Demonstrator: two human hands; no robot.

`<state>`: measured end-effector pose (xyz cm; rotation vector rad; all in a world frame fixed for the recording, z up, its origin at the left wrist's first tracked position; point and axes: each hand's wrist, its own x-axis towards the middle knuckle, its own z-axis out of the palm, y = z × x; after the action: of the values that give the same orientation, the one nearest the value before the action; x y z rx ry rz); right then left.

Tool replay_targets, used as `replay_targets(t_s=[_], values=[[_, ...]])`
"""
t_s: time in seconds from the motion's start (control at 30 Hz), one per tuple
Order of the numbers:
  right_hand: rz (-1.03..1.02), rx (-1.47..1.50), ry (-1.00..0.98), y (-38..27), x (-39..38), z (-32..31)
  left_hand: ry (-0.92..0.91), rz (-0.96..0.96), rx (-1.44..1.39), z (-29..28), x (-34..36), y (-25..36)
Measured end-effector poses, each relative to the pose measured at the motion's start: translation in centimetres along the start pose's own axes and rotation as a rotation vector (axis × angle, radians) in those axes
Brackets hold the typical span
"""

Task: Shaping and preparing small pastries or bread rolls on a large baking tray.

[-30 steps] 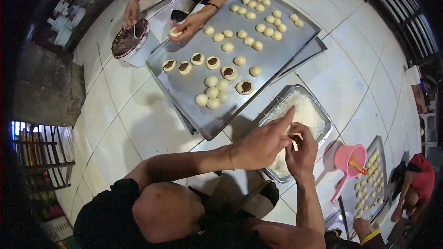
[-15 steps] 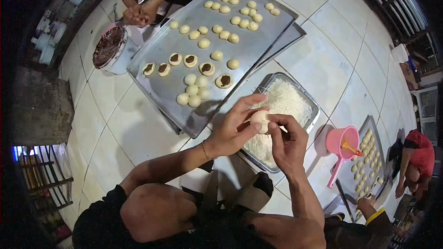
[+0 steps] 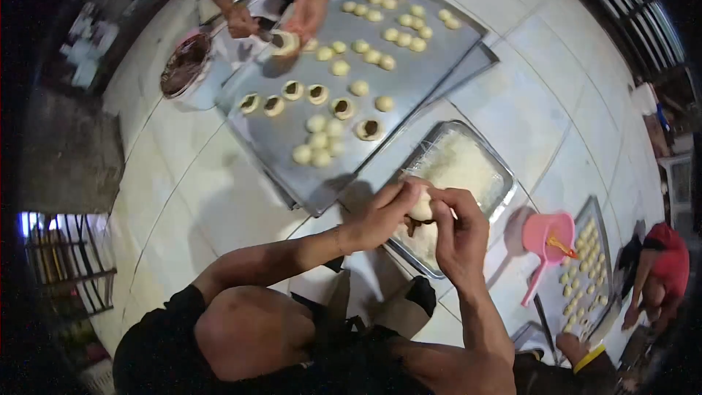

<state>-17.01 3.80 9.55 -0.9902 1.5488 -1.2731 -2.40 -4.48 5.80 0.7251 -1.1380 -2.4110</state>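
I hold a pale dough ball (image 3: 422, 209) between both hands, above a metal tray (image 3: 506, 189) of pale grated shreds (image 3: 462, 163). My left hand (image 3: 379, 221) grips its left side with the fingers bent round it. On the other side, the thumb and fingers of my right hand (image 3: 462, 232) pinch the dough. The fingers hide part of the ball. Ahead lies a large baking sheet (image 3: 274, 150) bearing several plain dough balls (image 3: 319, 140) and flattened dough rounds (image 3: 343, 108) topped with dark brown filling.
A co-worker's hands (image 3: 311, 11) hold a dough round (image 3: 284, 42) and a spreading tool over the far sheet edge. Beside it stands a bucket (image 3: 208, 84) of brown filling. At right are a pink dipper (image 3: 547, 232), another dough tray (image 3: 601, 208) and two more people.
My fingers have closed further round the dough ball and turned it. The co-worker's hands, clasped before, now work on a dough round over the sheet. The view has shifted slightly.
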Motion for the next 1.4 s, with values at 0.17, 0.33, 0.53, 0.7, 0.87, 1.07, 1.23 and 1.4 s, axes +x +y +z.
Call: replay_targets(t_s=[0.17,0.33,0.53,0.7,0.87,1.07,1.23,1.4], values=[[0.029,-0.083,-0.218,0.9,-0.5,1.3,-0.092,-0.287,-0.485,-3.2,-1.5,-2.2],[0.028,-0.113,-0.215,2.2,-1.3,4.1,-0.063,-0.397,-0.702,-7.7,-4.8,-3.3],[-0.177,-0.151,-0.104,2.8,-0.1,3.0,1.026,0.312,0.937,-18.6,-1.2,0.3],[-0.154,-0.190,-0.064,3.7,0.2,-0.4,0.912,0.413,0.819,-21.6,-0.4,-1.5],[0.066,-0.337,0.274,9.1,1.0,-4.2,0.821,0.217,1.030,-21.5,-1.2,-1.8],[0.358,-0.787,0.097,17.0,-0.1,-5.9,1.054,0.247,0.879,-24.7,-2.3,-1.3],[0.049,-0.827,0.064,16.8,-0.1,-4.8,1.272,0.031,1.524,-29.5,-1.9,1.5],[0.090,-0.449,0.194,14.5,1.5,-5.3,1.251,0.297,0.887,-29.5,-0.1,3.3]])
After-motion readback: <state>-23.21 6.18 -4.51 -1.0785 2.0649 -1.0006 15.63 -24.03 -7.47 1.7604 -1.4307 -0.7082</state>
